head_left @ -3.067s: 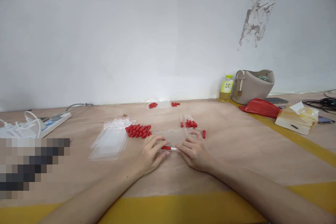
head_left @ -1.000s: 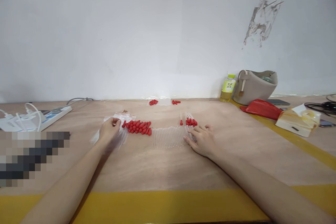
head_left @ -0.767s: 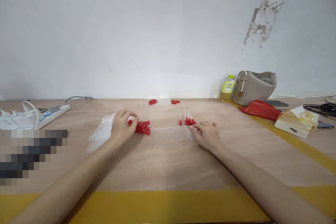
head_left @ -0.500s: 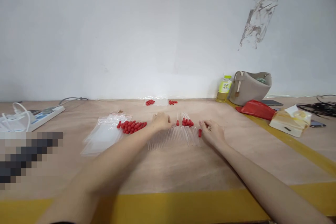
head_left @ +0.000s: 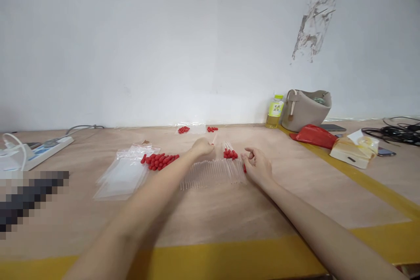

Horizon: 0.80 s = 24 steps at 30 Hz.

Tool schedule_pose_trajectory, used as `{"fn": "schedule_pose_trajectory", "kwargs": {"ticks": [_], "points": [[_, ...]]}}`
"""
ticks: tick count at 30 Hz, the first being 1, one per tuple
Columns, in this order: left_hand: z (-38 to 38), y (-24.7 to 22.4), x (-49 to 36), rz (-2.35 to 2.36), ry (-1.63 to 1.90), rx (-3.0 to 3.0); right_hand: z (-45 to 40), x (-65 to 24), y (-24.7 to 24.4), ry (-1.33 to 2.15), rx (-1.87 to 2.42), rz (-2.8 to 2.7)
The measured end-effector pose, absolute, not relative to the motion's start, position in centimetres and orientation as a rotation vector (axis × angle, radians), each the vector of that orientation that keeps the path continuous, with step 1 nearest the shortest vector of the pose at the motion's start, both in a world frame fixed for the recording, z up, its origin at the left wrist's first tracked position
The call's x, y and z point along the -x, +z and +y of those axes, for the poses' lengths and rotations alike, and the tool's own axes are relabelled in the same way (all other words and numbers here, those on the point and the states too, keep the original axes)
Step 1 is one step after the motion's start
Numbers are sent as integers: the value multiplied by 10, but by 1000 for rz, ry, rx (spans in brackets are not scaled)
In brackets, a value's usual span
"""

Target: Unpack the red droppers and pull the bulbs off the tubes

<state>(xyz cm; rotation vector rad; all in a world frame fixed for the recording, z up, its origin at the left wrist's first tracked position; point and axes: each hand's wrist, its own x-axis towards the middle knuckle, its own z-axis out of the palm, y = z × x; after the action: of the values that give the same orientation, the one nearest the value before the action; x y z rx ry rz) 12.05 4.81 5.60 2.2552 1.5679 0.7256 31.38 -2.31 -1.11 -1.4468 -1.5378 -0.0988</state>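
My left hand (head_left: 202, 147) is closed in a pinch on a thin glass dropper (head_left: 215, 138), whose red end shows at the fingertips. My right hand (head_left: 258, 167) has its fingers curled round a red rubber bulb (head_left: 244, 168), partly hidden by them. Between the hands lies a row of clear thin tubes (head_left: 210, 173), side by side. Just beyond the row, several droppers with red bulbs (head_left: 230, 154) lie together, tubes pointing away. A heap of loose red bulbs (head_left: 159, 162) sits left of my left hand, beside clear zip bags (head_left: 121, 173).
Small groups of red pieces (head_left: 183, 130) lie near the wall by a clear bag. At the right are a drink bottle (head_left: 274, 111), a grey pouch (head_left: 306, 109), a red packet (head_left: 315, 135), and black cables (head_left: 393, 133). A power strip (head_left: 49, 153) lies at the left.
My left hand has lifted a red-ended dropper from beside the grouped droppers. My right fingers have closed in over the red bulb at the row's right end. The view has shifted slightly.
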Motion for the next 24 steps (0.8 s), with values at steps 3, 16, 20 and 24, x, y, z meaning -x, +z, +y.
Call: {"fn": "schedule_pose_trajectory", "kwargs": {"ticks": [3,16,20,24], "points": [[13,58,-83,1612,796,-2359,-31,-305,-7,-128,1291,-1587],[-63,9,-22,1111,1065,-3139,-70,-249,-7,-523,761,-2197],[-61,2,-27,1047,1107,-3120,-66,-246,-12,-498,764,-2188],[-64,4,-31,1063,1169,-3079,-65,-245,-13,-518,764,-2191]]}}
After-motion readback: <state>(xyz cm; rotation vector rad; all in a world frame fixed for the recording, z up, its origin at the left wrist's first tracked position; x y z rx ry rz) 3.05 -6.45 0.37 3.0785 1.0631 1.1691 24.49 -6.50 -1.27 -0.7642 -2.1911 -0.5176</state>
